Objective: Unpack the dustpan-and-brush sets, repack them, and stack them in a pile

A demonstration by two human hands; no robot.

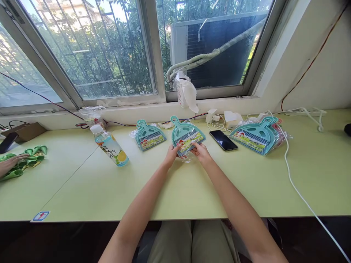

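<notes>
In front of me, both hands grip a teal mini dustpan and brush set (187, 136) in a clear plastic bag with a yellow label. My left hand (172, 153) pinches its lower left edge. Its lower right edge is between the fingers of my right hand (201, 151). The handle points away from me, toward the window. Another bagged dustpan set (149, 136) lies just to the left. A pile of similar dustpan sets (256, 135) rests farther right.
A black phone (223, 140) lies right of my hands. To the left is a drink bottle (109, 145) on its side. A white cable (290, 179) crosses the right side of the table. At far left, another person's hand (11, 163) touches green rolled items (31, 159).
</notes>
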